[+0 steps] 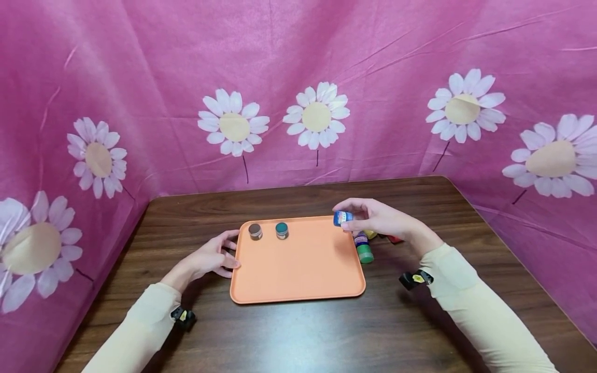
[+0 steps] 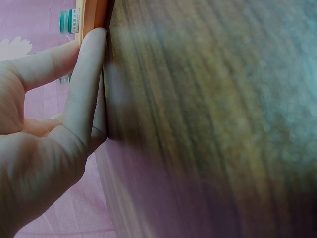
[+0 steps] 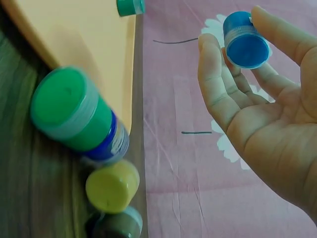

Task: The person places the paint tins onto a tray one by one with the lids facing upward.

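Note:
An orange tray (image 1: pixel 298 269) lies on the brown wooden table (image 1: pixel 326 331). A brown-lidded jar (image 1: pixel 255 231) and a teal-lidded jar (image 1: pixel 282 230) stand at its far left. My right hand (image 1: pixel 380 217) pinches a blue-lidded jar (image 1: pixel 342 217) in its fingertips above the tray's far right corner; the blue-lidded jar (image 3: pixel 243 40) faces the right wrist camera lid first. My left hand (image 1: pixel 215 256) rests on the table with straight fingers (image 2: pixel 84 89) against the tray's left rim (image 2: pixel 91 15).
Just right of the tray lies a green-lidded jar (image 1: pixel 364 248) on its side, also the green-lidded jar (image 3: pixel 74 116), with a yellow-lidded jar (image 3: pixel 113 186) and a dark-lidded one (image 3: pixel 116 225) beside it. Something red (image 1: pixel 395 239) lies behind my right hand. A pink daisy-print cloth (image 1: pixel 298 88) walls the table.

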The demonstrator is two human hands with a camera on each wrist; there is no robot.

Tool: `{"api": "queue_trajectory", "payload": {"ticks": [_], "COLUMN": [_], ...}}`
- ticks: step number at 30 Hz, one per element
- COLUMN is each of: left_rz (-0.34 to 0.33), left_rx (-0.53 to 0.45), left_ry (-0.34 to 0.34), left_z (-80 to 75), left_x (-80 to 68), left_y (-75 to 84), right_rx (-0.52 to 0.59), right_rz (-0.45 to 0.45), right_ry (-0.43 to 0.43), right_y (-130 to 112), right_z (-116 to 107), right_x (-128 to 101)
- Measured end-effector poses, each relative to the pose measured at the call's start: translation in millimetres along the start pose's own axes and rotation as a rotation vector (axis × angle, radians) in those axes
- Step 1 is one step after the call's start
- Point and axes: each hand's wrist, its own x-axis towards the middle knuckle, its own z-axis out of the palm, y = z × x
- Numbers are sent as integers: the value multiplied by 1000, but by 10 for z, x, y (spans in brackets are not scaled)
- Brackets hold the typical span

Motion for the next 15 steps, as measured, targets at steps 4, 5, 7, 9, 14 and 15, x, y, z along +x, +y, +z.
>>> {"api": "queue_trajectory", "payload": {"ticks": [4, 5, 7, 9, 14, 15], "left_rz": [-1, -1, -2, -2, 1, 2], "left_rx": [1, 0, 0, 0, 0, 1], "left_ry": [0, 1, 2, 3, 6, 4], "left_z": [-3, -3, -7, -8, -1, 3], "left_x": [2, 3, 3, 2, 0, 0], "left_y": [-11, -13, -14, -12, -6, -4], "right_rx": [20, 28, 54, 83, 129, 135], "right_rz": [-19, -27, -42, -51, -56, -54], "right_ry": [22, 30, 40, 48, 70, 73], "right_y": [-16, -15, -10, -9, -19, -22], "right_z": [26, 35, 61, 94, 190, 210], "right_x": [116, 150, 217, 279, 401, 421]}}
